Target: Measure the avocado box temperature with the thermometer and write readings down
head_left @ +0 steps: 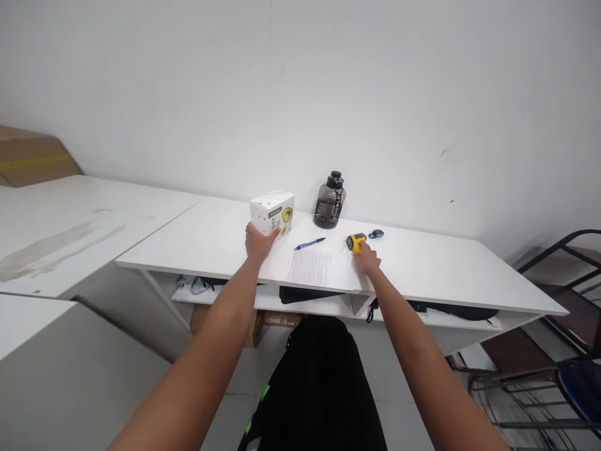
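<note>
A white carton (pixel 272 213) with avocado pictures stands upright on the white desk (pixel 436 263). My left hand (pixel 260 241) grips its lower near corner, thumb across the printed front. In my right hand (pixel 367 258) is a yellow-and-black handheld device (pixel 355 242); the fingers are closed round its lower part and hide it. Beneath that hand lies a printed sheet of paper (pixel 315 268), near the desk's front edge. Between the carton and the device rests a blue pen (pixel 310 243). Just behind my right hand is a small dark object (pixel 376 233) whose kind I cannot make out.
A dark translucent water bottle (pixel 329 200) stands by the wall. Under the desktop, a shelf (pixel 263 297) holds cables and dark items. Further left are a second table (pixel 136 194) and a cardboard box (pixel 35 156). Metal-framed chairs (pixel 558 369) stand on the right.
</note>
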The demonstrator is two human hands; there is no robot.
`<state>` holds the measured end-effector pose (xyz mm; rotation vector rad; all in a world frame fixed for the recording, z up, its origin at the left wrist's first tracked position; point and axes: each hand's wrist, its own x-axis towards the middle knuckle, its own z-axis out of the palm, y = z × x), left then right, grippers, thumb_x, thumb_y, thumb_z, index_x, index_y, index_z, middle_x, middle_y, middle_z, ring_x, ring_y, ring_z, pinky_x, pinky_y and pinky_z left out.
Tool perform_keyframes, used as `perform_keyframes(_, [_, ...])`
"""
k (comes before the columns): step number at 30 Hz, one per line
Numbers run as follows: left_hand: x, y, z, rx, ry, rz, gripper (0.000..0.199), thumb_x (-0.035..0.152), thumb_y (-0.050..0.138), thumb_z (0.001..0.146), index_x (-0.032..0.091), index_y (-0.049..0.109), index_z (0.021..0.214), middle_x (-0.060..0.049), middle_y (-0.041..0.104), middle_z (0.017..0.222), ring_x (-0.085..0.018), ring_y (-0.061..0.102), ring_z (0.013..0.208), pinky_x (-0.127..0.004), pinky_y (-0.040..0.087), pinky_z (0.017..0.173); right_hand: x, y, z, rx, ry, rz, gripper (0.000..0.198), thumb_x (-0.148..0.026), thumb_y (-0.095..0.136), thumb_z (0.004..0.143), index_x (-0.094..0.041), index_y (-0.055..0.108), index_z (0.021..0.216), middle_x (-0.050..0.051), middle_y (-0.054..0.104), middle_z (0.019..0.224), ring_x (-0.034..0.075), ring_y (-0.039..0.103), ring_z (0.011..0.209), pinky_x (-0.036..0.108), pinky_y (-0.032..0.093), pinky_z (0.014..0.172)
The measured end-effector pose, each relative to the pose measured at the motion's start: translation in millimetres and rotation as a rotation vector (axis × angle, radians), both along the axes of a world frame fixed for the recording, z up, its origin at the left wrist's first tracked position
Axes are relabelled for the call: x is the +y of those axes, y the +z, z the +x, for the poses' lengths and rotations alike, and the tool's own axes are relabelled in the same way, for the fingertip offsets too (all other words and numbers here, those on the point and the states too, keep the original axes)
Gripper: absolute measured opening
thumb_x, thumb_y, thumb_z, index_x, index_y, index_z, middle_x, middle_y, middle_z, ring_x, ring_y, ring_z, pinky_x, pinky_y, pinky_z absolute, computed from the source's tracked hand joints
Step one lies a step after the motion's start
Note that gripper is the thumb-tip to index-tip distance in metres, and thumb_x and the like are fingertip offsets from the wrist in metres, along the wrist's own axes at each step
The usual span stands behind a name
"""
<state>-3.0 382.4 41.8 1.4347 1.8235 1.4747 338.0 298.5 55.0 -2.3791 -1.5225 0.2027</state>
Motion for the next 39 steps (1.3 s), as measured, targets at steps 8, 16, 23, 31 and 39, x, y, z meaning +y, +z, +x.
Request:
perform_keyframes(8, [1.8, -1.9, -0.1, 0.015, -0.006, 0.006, 0.088, 0.062, 0.075, 0.071, 0.021, 0.035, 0.138, -0.017, 0.053, 0.143, -0.036, 0.053, 0.134, -0.051, 0.048, 0.107, -0.9, -1.6, 1.1, -0.070, 0.040, -0.001, 0.053, -0.035, 0.034, 0.103, -0.023, 0.030, 0.155, 0.012, 0.038, 0.161, 0.032, 0.044, 0.136, 0.050, 0.041, 0.106])
perform_keyframes(16, [2.6, -1.7, 0.1, 0.019, -0.009, -0.013, 0.089, 0.061, 0.075, 0.071, 0.021, 0.034, 0.139, -0.018, 0.052, 0.143, -0.037, 0.052, 0.135, -0.051, 0.046, 0.109, 6.4, -1.1, 4.7, -0.036, 0.031, 0.006, 0.051, -0.034, 0.039, 0.100, -0.023, 0.036, 0.150, 0.014, 0.050, 0.151, 0.032, 0.045, 0.137, 0.048, 0.040, 0.106])
perform_keyframes(23, [-0.8, 1.5, 1.3, 0.012, -0.013, -0.018, 0.088, 0.058, 0.076, 0.072, 0.022, 0.032, 0.140, -0.016, 0.051, 0.145, -0.035, 0.051, 0.137, -0.050, 0.045, 0.111, 5.2, -0.9, 3.3, -0.023, 0.019, 0.038, 0.050, -0.034, 0.043, 0.099, -0.020, 0.041, 0.146, 0.015, 0.051, 0.150, 0.032, 0.048, 0.134, 0.047, 0.041, 0.106])
perform_keyframes(31, [-1.3, 2.2, 2.0, -0.001, -0.013, -0.019, 0.090, 0.058, 0.077, 0.072, 0.021, 0.033, 0.140, -0.017, 0.051, 0.145, -0.035, 0.051, 0.137, -0.050, 0.044, 0.112, 1.6, -7.3, 4.2, -0.090, 0.031, 0.049, 0.056, -0.035, 0.042, 0.099, -0.017, 0.037, 0.152, 0.018, 0.047, 0.154, 0.033, 0.047, 0.137, 0.051, 0.039, 0.110])
perform_keyframes(39, [3.1, -0.1, -0.2, 0.001, -0.015, 0.001, 0.090, 0.060, 0.077, 0.069, 0.020, 0.036, 0.138, -0.019, 0.054, 0.141, -0.039, 0.054, 0.133, -0.055, 0.047, 0.108, 26.1, 11.3, -42.1, -0.363, 0.278, 0.124, 0.051, -0.015, 0.033, 0.099, -0.015, 0.050, 0.147, 0.018, 0.044, 0.158, 0.028, 0.036, 0.148, 0.052, 0.027, 0.120])
